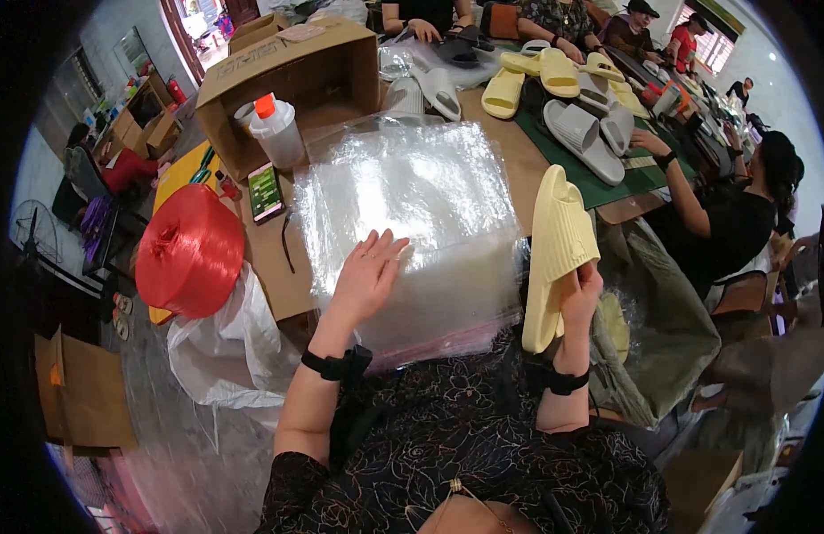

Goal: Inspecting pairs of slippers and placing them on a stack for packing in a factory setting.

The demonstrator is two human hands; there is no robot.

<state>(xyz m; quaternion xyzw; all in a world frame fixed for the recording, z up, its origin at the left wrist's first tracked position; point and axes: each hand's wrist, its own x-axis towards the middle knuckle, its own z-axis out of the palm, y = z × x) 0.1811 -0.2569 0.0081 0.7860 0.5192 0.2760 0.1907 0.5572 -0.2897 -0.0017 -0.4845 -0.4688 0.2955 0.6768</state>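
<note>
A stack of clear plastic bags (pixel 456 200) lies on the table in front of me. My left hand (pixel 369 274) rests flat on it, palm down with the fingers stretched out. To the right of the stack, my right hand (pixel 581 289) grips a pale yellow slide sandal (pixel 554 254), held upright on its edge with its ribbed strap facing right. A second sandal may be pressed against it; I cannot tell. More yellow slides (pixel 559 73) and grey slides (pixel 583 138) lie at the far right of the table, partly on a green mat (pixel 643 173).
An open cardboard box (pixel 296 67) stands at the back left, beside a white bottle with an orange cap (pixel 276 133) and a phone (pixel 266 193). A red twine roll (pixel 189 251) sits at left. A sack (pixel 661 329) hangs open at right, near a co-worker in black (pixel 723 205).
</note>
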